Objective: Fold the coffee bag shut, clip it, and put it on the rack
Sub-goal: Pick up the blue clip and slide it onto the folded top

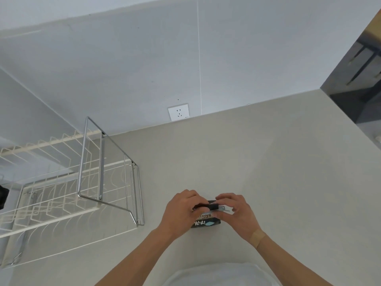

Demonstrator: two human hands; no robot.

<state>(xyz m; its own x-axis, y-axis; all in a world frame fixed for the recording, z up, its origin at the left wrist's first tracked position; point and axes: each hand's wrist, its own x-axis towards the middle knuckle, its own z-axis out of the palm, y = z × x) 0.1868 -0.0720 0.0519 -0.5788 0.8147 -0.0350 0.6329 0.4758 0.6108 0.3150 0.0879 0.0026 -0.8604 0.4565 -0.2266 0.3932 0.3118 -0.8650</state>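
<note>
A small dark coffee bag [206, 222] with white lettering stands on the pale countertop [268, 172], near its front edge. My left hand [181, 211] grips the bag's left side and folded top. My right hand [237, 211] holds the top's right end, fingers around a black clip [213, 207] with a metal part sticking out to the right. The clip sits along the folded top edge; whether it is clamped on the fold I cannot tell. The wire rack [86, 172] stands to the left of the bag, a hand's width away.
The rack has a chrome frame [90, 157] and cream wire tiers. A wall socket [178, 112] sits low on the back wall. The countertop ends at the right, where a dark floor and furniture [358, 79] show.
</note>
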